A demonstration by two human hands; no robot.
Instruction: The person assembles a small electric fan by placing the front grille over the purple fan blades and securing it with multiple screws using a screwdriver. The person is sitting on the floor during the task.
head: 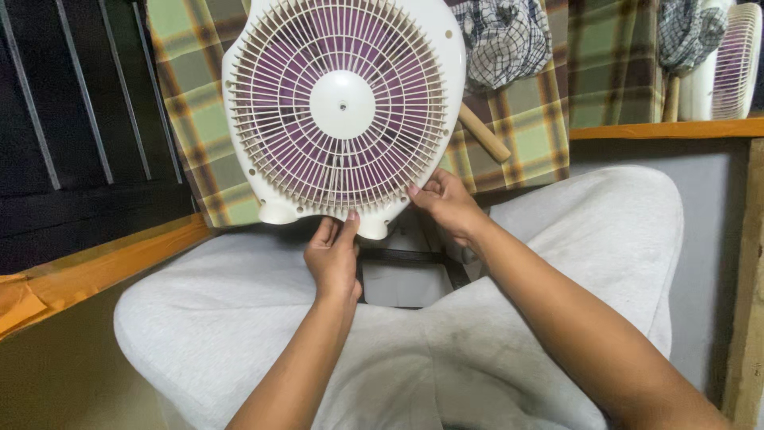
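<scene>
Fan [344, 107]: upright, grille facing wearer, above both hands. Left hand [334, 259] and right hand [447, 203] each pinch its lower rim.

The fan [343, 111] has a cream-white housing and grille, with purple blades showing through the ribs and a plain white disc at the centre. Behind it hangs a plaid cloth [525, 119] in green, yellow and maroon checks. Above that sits a bundle of fabric [503, 36] in a fine navy-and-white check. The trousers [557, 239] are pale heather grey. The wooden ledge [103, 263] is orange, and the handle [484, 133] is light tan wood. A second fan [728, 60] repeats the cream and purple.
</scene>
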